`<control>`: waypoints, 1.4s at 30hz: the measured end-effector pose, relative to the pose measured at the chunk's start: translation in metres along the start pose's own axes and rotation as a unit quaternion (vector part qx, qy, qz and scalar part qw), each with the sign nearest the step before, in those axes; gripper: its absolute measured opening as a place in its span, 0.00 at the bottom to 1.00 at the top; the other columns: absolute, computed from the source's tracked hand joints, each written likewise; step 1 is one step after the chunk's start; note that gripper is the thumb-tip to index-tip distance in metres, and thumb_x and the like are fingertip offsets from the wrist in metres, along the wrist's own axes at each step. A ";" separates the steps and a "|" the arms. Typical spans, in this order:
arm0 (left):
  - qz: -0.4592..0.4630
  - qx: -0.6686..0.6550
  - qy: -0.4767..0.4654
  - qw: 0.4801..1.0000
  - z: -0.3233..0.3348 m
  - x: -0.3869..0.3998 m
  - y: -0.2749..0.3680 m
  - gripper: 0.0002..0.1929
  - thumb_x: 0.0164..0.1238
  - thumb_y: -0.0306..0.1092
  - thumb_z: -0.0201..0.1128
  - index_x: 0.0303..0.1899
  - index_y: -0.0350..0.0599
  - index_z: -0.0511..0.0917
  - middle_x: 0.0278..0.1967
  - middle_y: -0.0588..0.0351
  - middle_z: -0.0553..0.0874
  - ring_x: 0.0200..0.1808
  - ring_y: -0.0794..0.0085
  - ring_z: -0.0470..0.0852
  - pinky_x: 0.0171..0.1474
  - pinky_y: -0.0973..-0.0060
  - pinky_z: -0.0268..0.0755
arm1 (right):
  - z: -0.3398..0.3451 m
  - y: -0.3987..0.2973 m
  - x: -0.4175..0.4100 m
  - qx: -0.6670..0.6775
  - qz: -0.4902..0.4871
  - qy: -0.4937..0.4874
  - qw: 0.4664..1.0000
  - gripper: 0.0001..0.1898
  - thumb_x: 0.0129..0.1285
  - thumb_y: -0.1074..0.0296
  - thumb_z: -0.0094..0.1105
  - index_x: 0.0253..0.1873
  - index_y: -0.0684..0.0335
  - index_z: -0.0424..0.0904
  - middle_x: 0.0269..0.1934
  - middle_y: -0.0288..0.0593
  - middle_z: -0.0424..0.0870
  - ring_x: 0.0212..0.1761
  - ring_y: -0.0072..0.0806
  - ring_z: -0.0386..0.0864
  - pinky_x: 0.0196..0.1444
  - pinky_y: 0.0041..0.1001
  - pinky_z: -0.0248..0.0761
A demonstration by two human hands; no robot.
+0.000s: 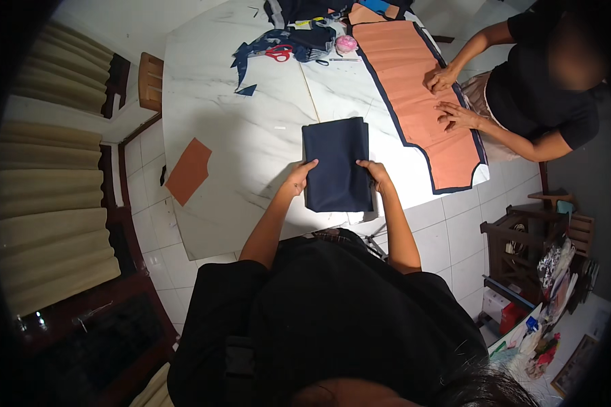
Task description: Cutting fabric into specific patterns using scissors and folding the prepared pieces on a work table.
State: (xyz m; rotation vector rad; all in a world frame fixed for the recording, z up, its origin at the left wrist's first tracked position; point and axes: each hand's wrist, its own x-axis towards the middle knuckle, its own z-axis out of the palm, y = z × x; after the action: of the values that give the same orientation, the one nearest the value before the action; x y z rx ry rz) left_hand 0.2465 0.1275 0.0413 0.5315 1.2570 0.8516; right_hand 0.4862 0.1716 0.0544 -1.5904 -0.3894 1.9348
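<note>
A folded dark navy cloth (337, 165) is held over the near part of the marble-patterned table (224, 198). My left hand (299, 177) grips its left edge with the thumb on top, and my right hand (376, 174) grips the right edge the same way; the fingers beneath are partly hidden. To the right, an orange pattern piece (407, 91) lies on dark cloth that shows around its border. A smaller orange piece (189, 170) rests near the table's left edge. Red-handled scissors (279, 53) lie beyond, among dark fabric scraps (305, 43).
Another person (545, 86) stands at the right, both hands on the orange pattern piece. A pink ball-shaped item (346, 44) and a pen (344, 60) lie near the scraps. A wooden chair (151, 81) stands at the left edge, and dark wooden furniture (519, 249) at the right.
</note>
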 end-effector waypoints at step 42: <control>0.041 0.222 0.191 0.955 -0.040 -0.021 -0.035 0.30 0.48 0.36 0.71 0.52 0.36 0.68 0.38 0.49 0.80 0.37 0.63 0.81 0.44 0.74 0.73 | 0.030 0.070 -0.012 -0.169 -0.110 0.142 0.969 0.18 0.54 0.60 0.66 0.37 0.72 0.75 0.28 0.46 0.78 0.29 0.30 0.76 0.37 0.23 0.70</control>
State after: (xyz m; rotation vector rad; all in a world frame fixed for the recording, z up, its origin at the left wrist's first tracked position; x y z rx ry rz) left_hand 0.2152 0.0862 0.0168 0.8053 1.8124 0.7617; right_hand 0.4404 0.1140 0.0308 -1.9167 -0.7708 1.5044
